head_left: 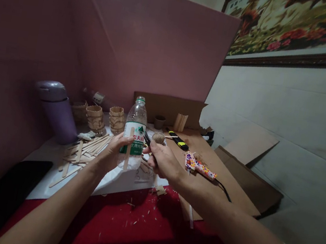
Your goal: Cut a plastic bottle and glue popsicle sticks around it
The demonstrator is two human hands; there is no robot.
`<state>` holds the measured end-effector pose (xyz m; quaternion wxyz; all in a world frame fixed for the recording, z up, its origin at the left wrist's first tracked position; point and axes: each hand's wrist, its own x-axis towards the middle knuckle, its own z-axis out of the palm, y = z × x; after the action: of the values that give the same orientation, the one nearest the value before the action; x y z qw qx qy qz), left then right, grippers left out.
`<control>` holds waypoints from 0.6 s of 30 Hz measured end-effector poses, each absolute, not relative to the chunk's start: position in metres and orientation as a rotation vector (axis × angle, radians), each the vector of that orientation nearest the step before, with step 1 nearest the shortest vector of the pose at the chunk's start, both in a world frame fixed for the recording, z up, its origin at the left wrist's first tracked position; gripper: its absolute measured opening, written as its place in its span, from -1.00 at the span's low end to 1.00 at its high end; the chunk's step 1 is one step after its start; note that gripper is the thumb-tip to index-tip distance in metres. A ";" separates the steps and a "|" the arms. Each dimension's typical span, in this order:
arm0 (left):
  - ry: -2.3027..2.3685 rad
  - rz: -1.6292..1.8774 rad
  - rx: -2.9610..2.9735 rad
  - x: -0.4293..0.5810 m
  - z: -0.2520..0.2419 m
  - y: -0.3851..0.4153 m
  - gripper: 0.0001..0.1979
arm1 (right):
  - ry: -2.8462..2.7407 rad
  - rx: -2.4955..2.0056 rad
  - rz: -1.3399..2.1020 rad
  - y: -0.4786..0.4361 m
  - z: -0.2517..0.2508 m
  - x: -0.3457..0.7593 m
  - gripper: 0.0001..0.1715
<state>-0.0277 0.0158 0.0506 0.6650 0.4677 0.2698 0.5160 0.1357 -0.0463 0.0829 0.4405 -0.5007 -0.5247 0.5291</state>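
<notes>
My left hand (115, 147) is closed round a clear plastic bottle (138, 114) with a green, white and red label, held upright. Against the label stands a wooden craft stick (129, 149), pinned there by my left thumb. Just right of the bottle, my right hand (159, 156) is closed on a dark, slim, pen-like tool (147, 139); its exact kind is unclear. The tool points up and left, close to the bottle's side. Behind my right hand sits a ball of twine (158, 138), partly covered by the fingers.
Loose craft sticks (84, 150) lie at left, before two decorated wooden cups (94, 119) and a purple thermos (59, 114). At right, a yellow-black utility knife (178, 140) and a flowered glue gun (199, 167) with a cord rest on cardboard (232, 190). Scraps litter the red cloth (121, 231).
</notes>
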 end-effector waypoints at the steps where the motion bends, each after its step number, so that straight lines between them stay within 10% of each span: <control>1: 0.609 1.158 1.051 -0.027 0.051 0.015 -0.61 | -1.299 -1.264 1.331 -0.046 0.086 0.136 -0.52; 18: 0.643 1.135 1.072 -0.028 0.051 0.015 -0.58 | -1.427 -1.439 1.357 -0.048 0.111 0.138 -0.46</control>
<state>-0.0283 0.0146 0.0506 0.6645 0.4746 0.2846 0.5023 0.1382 -0.0475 0.1108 0.3441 -0.5539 -0.5493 0.5225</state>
